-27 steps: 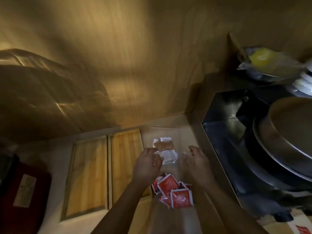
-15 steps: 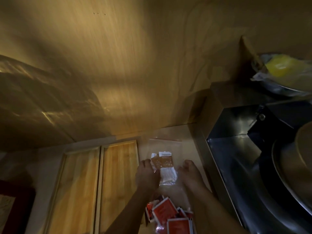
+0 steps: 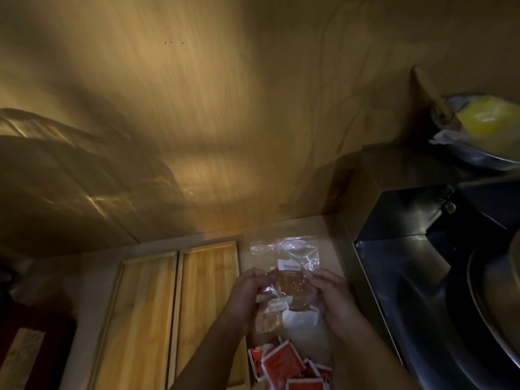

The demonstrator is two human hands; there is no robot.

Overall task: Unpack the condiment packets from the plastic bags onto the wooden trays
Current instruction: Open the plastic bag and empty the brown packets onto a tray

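A clear zip bag (image 3: pixel 292 250) holding brown and white condiment packets (image 3: pixel 291 285) is lifted off the counter between both hands. My left hand (image 3: pixel 247 294) pinches its left side and my right hand (image 3: pixel 334 296) grips its right side. Its red-striped top edge points away from me. Nearer to me lies a second clear bag of red packets (image 3: pixel 284 367), partly cut off by the frame. Two wooden trays lie side by side to the left: the nearer tray (image 3: pixel 205 299) beside my left hand, the farther tray (image 3: pixel 140 319) beyond it. Both trays look bare.
A dark metal box or appliance (image 3: pixel 408 249) stands close on the right, with round pans (image 3: pixel 492 305) behind it. A bowl with a yellow item (image 3: pixel 484 122) sits up on the right. A wooden wall (image 3: pixel 197 108) rises behind the counter. A red object (image 3: pixel 33 333) lies far left.
Both hands have closed on the brown-packet bag and raised it off the counter. The view has tilted, so the red packets sit lower in frame.
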